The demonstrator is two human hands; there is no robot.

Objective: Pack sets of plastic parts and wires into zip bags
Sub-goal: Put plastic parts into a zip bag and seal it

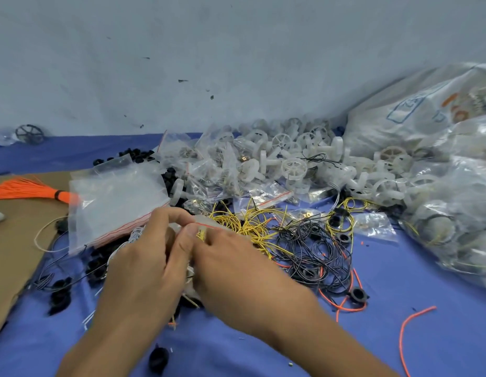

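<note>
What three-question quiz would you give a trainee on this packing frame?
1. True or false: the tied bundle of orange wires lies on the brown cardboard sheet.
2. What do the left hand and right hand pinch between their fingers? A: a small clear zip bag with a red seal strip. B: a white spoked plastic wheel. C: a black plastic ring.
3. Fill in: the tangle of yellow wire coils lies to the ____ of the stack of empty clear zip bags.
Key: 1 true; 2 A; 3 right.
</note>
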